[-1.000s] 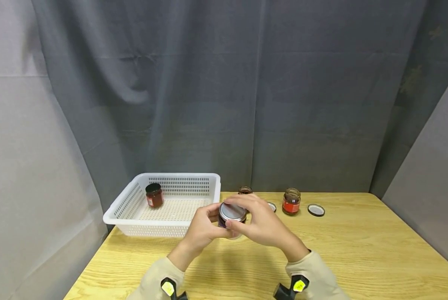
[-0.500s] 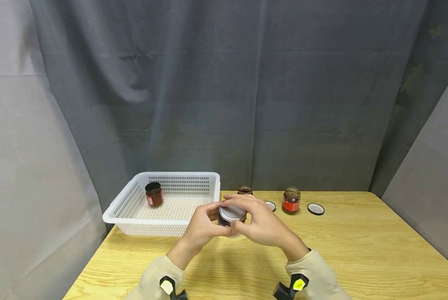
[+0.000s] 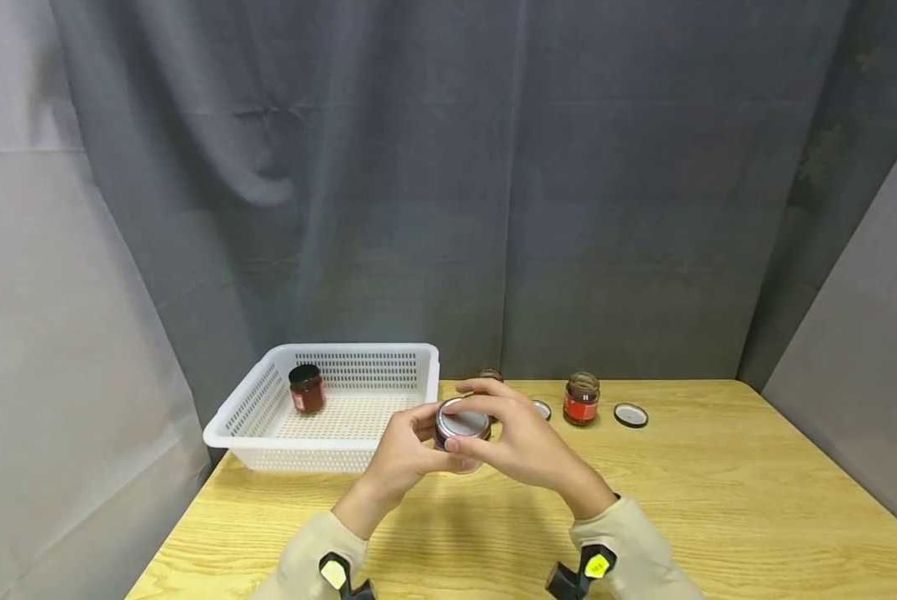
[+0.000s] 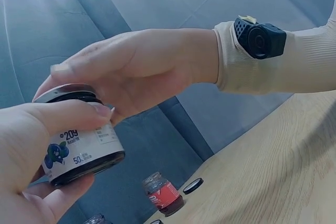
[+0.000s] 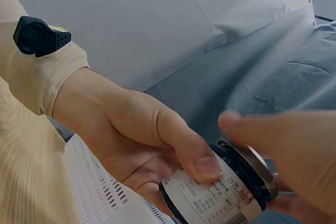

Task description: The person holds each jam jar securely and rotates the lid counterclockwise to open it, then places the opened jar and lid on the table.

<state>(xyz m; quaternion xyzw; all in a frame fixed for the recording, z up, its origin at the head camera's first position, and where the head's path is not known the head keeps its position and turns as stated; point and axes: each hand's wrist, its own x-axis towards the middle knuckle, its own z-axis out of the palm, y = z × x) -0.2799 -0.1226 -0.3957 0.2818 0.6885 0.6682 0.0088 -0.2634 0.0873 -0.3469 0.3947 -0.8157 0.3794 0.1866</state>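
Note:
In my left hand is a small jam jar with a white label picturing blueberries, gripped around its body above the table. The jar tilts a little. A silver lid sits over its mouth, and in the left wrist view it looks slightly tipped, with dark glass showing beneath its edge. My right hand pinches this lid by the rim between thumb and fingers. Part of the lid is hidden by those fingers in both wrist views.
A white perforated basket stands at left, holding a black-capped red jar. Behind my right hand, a lidless red-labelled jar stands beside an upturned lid. Another lid and an open jar are partly hidden.
The right hand's thumb slides along the lid's rim, first right and then back left, while its fingers shift and spread. The left hand keeps the jar in nearly the same place.

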